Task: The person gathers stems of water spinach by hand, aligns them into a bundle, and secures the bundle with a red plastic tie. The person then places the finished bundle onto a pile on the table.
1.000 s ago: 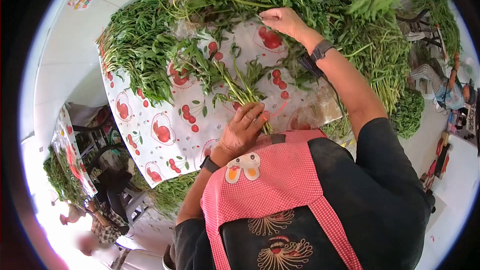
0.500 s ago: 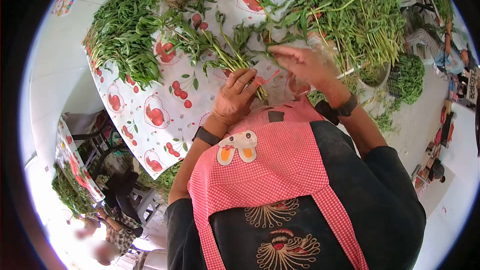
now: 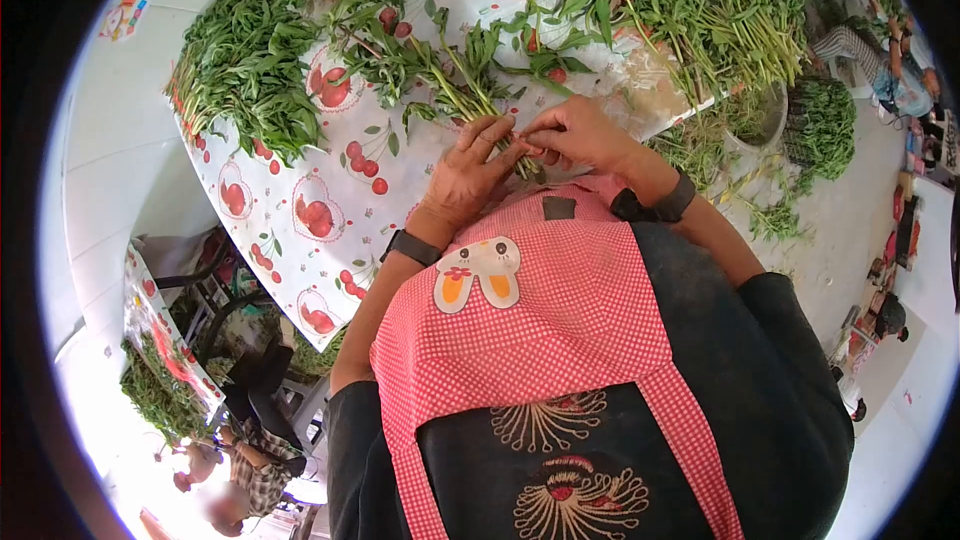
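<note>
A small bunch of leafy green stems [image 3: 458, 90] lies across the table edge in front of me, its cut ends toward my apron. My left hand [image 3: 466, 175] is closed around the lower stems. Close beside it, the fingers of my right hand [image 3: 588, 140] are pinched together at a thin red tie [image 3: 520, 143] on the stems. Most of the tie is hidden by my fingers.
A cherry-patterned tablecloth [image 3: 315, 175] covers the table. Leafy greens are heaped at its left [image 3: 250, 70] and right [image 3: 730, 20]. A round metal container [image 3: 768, 125] stands off the right edge. Another person in a checked shirt [image 3: 255, 480] sits at lower left.
My right hand, spread and blurred to the right of the bunch before, has come in to the stems and pinched the red tie. My left hand keeps its hold.
</note>
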A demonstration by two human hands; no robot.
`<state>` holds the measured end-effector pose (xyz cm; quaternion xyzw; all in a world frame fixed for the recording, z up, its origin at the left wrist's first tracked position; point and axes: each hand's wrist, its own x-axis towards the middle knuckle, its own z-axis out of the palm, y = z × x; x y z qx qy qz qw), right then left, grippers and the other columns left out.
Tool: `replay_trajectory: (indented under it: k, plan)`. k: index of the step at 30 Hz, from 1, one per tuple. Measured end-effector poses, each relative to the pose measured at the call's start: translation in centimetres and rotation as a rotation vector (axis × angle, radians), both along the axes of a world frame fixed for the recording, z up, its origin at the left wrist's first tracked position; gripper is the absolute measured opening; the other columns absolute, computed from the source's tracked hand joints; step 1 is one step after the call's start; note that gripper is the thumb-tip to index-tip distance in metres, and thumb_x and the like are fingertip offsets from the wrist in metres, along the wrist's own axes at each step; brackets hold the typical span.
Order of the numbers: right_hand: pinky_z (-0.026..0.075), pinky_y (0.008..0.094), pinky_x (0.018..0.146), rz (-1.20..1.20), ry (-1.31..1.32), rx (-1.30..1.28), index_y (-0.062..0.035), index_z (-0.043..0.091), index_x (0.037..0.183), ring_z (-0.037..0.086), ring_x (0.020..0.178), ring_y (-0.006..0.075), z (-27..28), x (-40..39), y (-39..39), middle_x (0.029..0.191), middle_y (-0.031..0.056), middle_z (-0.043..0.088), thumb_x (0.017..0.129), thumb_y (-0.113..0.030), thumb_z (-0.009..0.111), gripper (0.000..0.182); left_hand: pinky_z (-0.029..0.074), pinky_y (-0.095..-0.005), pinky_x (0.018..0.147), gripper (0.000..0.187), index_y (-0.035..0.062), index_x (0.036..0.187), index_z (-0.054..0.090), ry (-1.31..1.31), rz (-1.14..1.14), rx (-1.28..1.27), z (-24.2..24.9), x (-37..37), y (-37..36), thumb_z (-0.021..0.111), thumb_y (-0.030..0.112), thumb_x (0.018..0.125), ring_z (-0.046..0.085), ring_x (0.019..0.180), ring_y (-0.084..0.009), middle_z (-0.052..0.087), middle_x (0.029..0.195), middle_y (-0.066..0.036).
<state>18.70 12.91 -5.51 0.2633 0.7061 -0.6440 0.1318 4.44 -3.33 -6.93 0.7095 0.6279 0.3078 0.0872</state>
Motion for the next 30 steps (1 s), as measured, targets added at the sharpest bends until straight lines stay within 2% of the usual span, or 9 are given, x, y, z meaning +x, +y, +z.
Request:
replay_trajectory:
  k: [2, 4, 7, 11, 13, 19, 23, 26, 30]
  plan:
    - [0.048, 0.0216, 0.049, -0.071, 0.021, -0.062, -0.0012, 0.066, 0.101, 0.062, 0.064, 0.0087, 0.6, -0.2, -0.1, 0.081, 0.004, 0.067, 0.087, -0.027, 0.062, 0.03, 0.053, -0.0364, 0.082, 0.045, 0.0151, 0.11, 0.061, 0.049, 0.015, 0.005, -0.4, -0.1, 0.0, 0.068, 0.008, 0.066, 0.05, 0.112, -0.0308, 0.05, 0.126, -0.01]
    - [0.048, 0.0219, 0.05, -0.303, -0.064, -0.308, -0.0011, 0.067, 0.099, 0.062, 0.063, 0.0094, 1.7, -0.2, -0.1, 0.079, 0.0038, 0.067, 0.086, -0.029, 0.063, 0.031, 0.053, -0.0366, 0.082, 0.046, 0.0149, 0.11, 0.06, 0.055, 0.004, 0.005, -0.8, -0.2, 0.1, 0.068, 0.008, 0.066, 0.05, 0.112, -0.0309, 0.05, 0.125, -0.01]
    - [0.048, 0.0219, 0.05, -0.063, -0.045, -0.13, -0.001, 0.068, 0.098, 0.062, 0.063, 0.0096, 0.9, -0.9, 0.0, 0.079, 0.0039, 0.067, 0.085, -0.031, 0.065, 0.032, 0.053, -0.0367, 0.082, 0.047, 0.0151, 0.111, 0.06, 0.053, -0.021, 0.002, -1.2, -0.5, 0.3, 0.068, 0.008, 0.066, 0.05, 0.111, -0.031, 0.05, 0.126, -0.01]
    - [0.048, 0.0209, 0.051, 0.035, -0.002, -0.031, -0.0012, 0.068, 0.097, 0.061, 0.064, 0.0087, -1.2, -1.0, 0.0, 0.079, 0.0032, 0.067, 0.084, -0.029, 0.066, 0.031, 0.05, -0.038, 0.086, 0.05, 0.0154, 0.114, 0.059, 0.018, -0.032, 0.018, -1.5, -0.4, 0.3, 0.07, 0.006, 0.066, 0.052, 0.108, -0.0327, 0.052, 0.124, -0.01]
    - [0.046, 0.0219, 0.049, -0.185, 0.058, -0.224, -0.0004, 0.069, 0.089, 0.059, 0.058, 0.0091, -2.3, -0.7, -0.2, 0.072, 0.0033, 0.065, 0.08, -0.028, 0.068, 0.029, 0.05, -0.0378, 0.086, 0.05, 0.0169, 0.114, 0.06, 0.034, -0.018, 0.002, -1.1, -0.3, 0.3, 0.07, 0.007, 0.066, 0.052, 0.108, -0.0327, 0.051, 0.126, -0.01]
    - [0.046, 0.0234, 0.047, -0.45, 0.017, -0.419, 0.0013, 0.067, 0.089, 0.057, 0.055, 0.0083, -1.8, -0.3, -0.3, 0.069, 0.003, 0.063, 0.081, -0.025, 0.067, 0.027, 0.051, -0.0347, 0.087, 0.046, 0.0206, 0.111, 0.061, 0.105, 0.026, -0.042, -1.3, -0.1, 0.2, 0.069, 0.011, 0.067, 0.05, 0.111, -0.0297, 0.043, 0.135, -0.011]
    - [0.047, 0.0239, 0.047, -0.41, -0.013, -0.452, 0.0023, 0.065, 0.094, 0.057, 0.056, 0.0088, -2.2, -0.7, -0.4, 0.072, 0.0044, 0.063, 0.082, -0.024, 0.066, 0.029, 0.051, -0.0338, 0.087, 0.044, 0.0214, 0.111, 0.061, 0.135, 0.026, -0.049, -1.5, -0.1, 0.3, 0.069, 0.012, 0.069, 0.048, 0.113, -0.0286, 0.038, 0.139, -0.011]
    - [0.048, 0.0238, 0.048, -0.221, 0.034, -0.408, 0.002, 0.064, 0.099, 0.058, 0.057, 0.0094, -3.3, -1.1, -0.6, 0.076, 0.0045, 0.063, 0.083, -0.024, 0.066, 0.03, 0.048, -0.0379, 0.09, 0.05, 0.0162, 0.113, 0.059, 0.072, 0.014, -0.049, -1.2, -0.1, 0.4, 0.071, 0.009, 0.065, 0.052, 0.11, -0.0335, 0.046, 0.133, -0.014]
    - [0.049, 0.0239, 0.051, -0.441, 0.132, -0.509, -0.0008, 0.063, 0.095, 0.057, 0.057, 0.0092, -1.6, -1.2, -0.8, 0.073, 0.0026, 0.062, 0.086, -0.022, 0.064, 0.024, 0.045, -0.0412, 0.093, 0.051, 0.0123, 0.114, 0.057, 0.043, 0.002, -0.006, -0.3, -0.9, 1.1, 0.069, 0.005, 0.065, 0.053, 0.11, -0.0315, 0.053, 0.126, -0.011]
